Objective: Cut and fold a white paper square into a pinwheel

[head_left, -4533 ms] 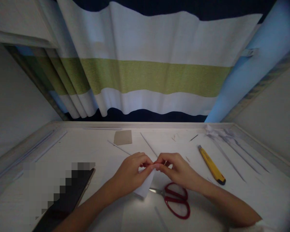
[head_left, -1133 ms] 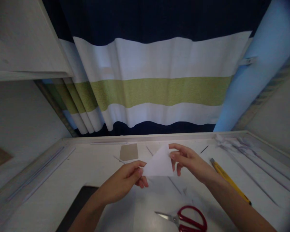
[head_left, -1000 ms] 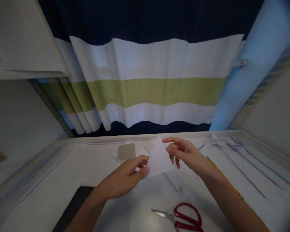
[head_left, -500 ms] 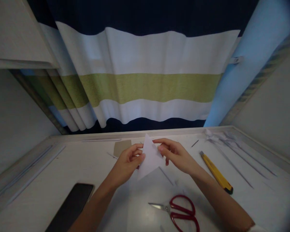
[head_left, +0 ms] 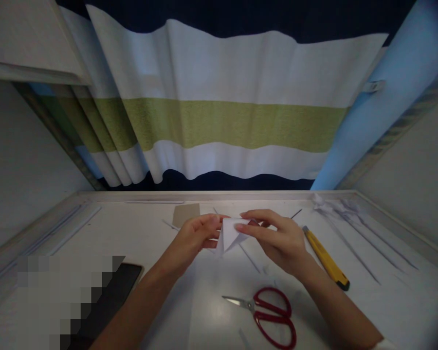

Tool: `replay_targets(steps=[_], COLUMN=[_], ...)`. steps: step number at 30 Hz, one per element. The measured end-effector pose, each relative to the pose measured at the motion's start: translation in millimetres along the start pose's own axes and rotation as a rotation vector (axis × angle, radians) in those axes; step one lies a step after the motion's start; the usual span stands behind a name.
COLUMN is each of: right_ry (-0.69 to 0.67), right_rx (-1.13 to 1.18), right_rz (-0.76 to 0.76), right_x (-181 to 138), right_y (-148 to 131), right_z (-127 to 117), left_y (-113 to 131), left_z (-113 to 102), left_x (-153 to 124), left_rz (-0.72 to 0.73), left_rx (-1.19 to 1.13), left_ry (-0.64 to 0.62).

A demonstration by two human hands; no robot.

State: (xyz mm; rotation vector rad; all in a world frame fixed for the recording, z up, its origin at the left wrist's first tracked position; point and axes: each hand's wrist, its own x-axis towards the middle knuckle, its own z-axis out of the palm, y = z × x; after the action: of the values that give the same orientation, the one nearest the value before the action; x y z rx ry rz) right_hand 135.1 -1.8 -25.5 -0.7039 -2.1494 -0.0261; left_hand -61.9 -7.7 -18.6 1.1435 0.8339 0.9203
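Note:
A small sheet of white paper [head_left: 230, 232], bent over into a fold with a pointed flap hanging down, is held above the middle of the desk. My right hand [head_left: 279, 236] pinches its top right part between thumb and fingers. On the other side my left hand [head_left: 197, 234] has its fingers closed at the paper's left edge. Below the hands lie red-handled scissors [head_left: 273, 311], blades pointing left. A yellow utility knife [head_left: 326, 260] rests beside my right forearm.
A dark phone [head_left: 111, 296] lies by my left forearm, partly covered by a blurred patch. Behind my left hand is a beige card piece [head_left: 185, 214]. Crumpled paper [head_left: 336, 206] and thin paper strips lie at the back right. A striped curtain [head_left: 226, 126] hangs behind the desk.
The paper was a flat, upright pointed sheet; now its top is folded over and down. My right hand has shifted onto the fold. The view has tilted slightly.

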Motion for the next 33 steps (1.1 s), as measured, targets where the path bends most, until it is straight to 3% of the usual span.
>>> replay_targets(steps=[4, 12, 14, 18, 22, 28, 33], right_ry=[-0.008, -0.16, -0.165, -0.121, -0.085, -0.129, -0.131], right_rx=[-0.17, -0.187, -0.076, 0.192, 0.285, 0.465, 0.515], right_rz=[-0.141, -0.229, -0.155, 0.173, 0.394, 0.597, 0.648], right_x=[0, 5, 7, 10, 10, 10, 10], right_y=[-3, -8, -10, -13, -15, -13, -12], right_z=[3, 1, -1, 0, 8, 12, 12], left_y=[-1, -4, -4, -5, -6, -5, -4], left_z=[1, 1, 1, 2, 5, 6, 5], left_x=[-2, 0, 1, 1, 0, -2, -2], left_rz=[0.026, 0.075, 0.098, 0.122, 0.119, 0.076, 0.063], left_rx=[0.007, 0.016, -0.009, -0.041, -0.005, 0.03, 0.037], left_ry=[0.025, 0.119, 0.113, 0.124, 0.136, 0.117, 0.102])
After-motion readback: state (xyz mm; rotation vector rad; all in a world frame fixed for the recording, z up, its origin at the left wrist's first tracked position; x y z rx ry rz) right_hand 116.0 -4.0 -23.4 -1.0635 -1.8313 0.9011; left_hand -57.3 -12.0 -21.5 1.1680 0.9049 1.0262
